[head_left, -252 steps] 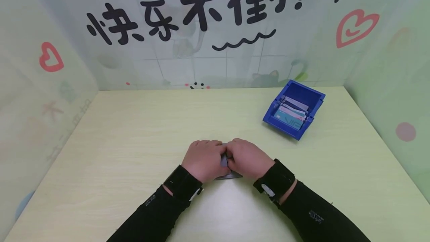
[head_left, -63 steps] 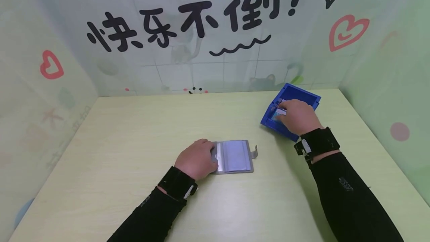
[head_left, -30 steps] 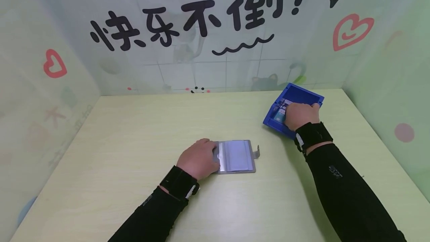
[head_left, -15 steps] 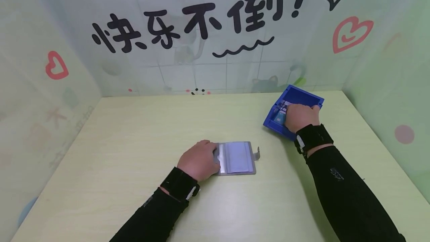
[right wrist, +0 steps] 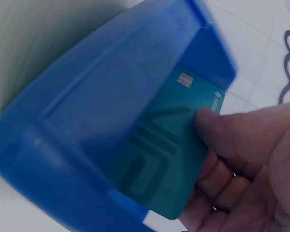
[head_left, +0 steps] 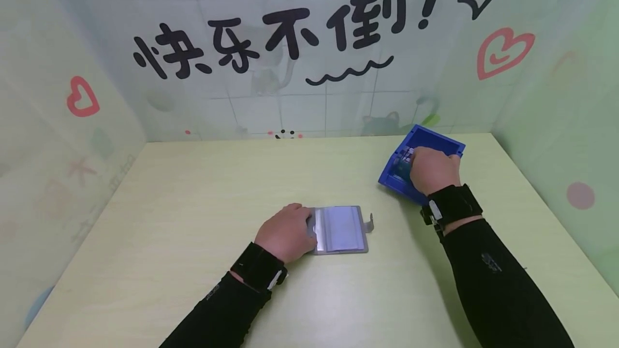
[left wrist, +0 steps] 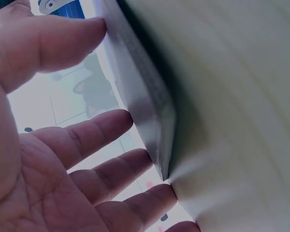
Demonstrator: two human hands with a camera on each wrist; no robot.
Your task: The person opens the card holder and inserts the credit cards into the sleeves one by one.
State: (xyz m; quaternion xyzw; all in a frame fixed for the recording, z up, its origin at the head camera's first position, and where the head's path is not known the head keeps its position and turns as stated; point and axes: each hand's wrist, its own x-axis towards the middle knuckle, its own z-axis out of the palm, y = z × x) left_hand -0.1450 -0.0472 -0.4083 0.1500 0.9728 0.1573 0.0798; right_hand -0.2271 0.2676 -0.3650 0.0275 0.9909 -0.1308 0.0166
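A grey card holder [head_left: 342, 230] lies unfolded on the table, pale clear sleeves facing up and its strap sticking out to the right. My left hand [head_left: 285, 232] rests at its left cover. In the left wrist view, extended fingers [left wrist: 111, 166] and thumb touch the cover's edge. My right hand [head_left: 433, 171] reaches into the blue box [head_left: 447, 146]. The right wrist view shows its thumb pressed on a teal VIP card [right wrist: 159, 140] with a chip, the other fingers curled behind it. From the head, this hand hides most of the box's cards.
The box sits at the table's back right, near the printed back wall [head_left: 309, 106]. Pale wood table [head_left: 217, 187] surrounds the card holder. Printed side walls [head_left: 556, 176] flank the table left and right.
Since the oldest frame, the card holder has been opened out flat and my right hand has moved from it into the blue box. Over the last second, both hands have stayed nearly in place.
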